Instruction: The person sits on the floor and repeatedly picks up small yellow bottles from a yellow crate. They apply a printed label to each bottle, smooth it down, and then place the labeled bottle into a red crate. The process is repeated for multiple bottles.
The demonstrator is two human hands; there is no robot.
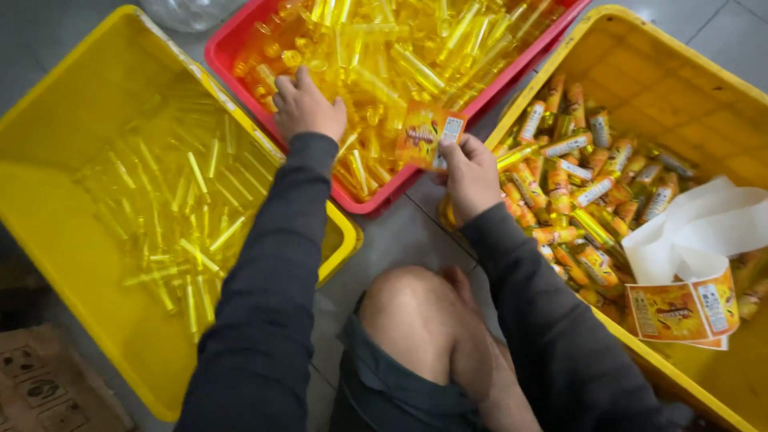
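My left hand [306,106] reaches into the red bin [226,50] and rests among clear yellow plastic tubes [400,56], fingers curled over them; whether it grips one is hidden. My right hand [470,174] pinches an orange sticker label [427,134] by its lower edge, held over the red bin's near rim. To the right, a yellow bin [640,76] holds several tubes with orange labels on them [572,184]. A strip of white backing paper [696,232] with orange labels at its end [680,310] lies in that bin.
A second yellow bin [64,136] on the left holds several bare clear tubes [184,216]. My bare knee [416,312] is between the bins on the grey tiled floor. A cardboard box [48,388] sits at lower left.
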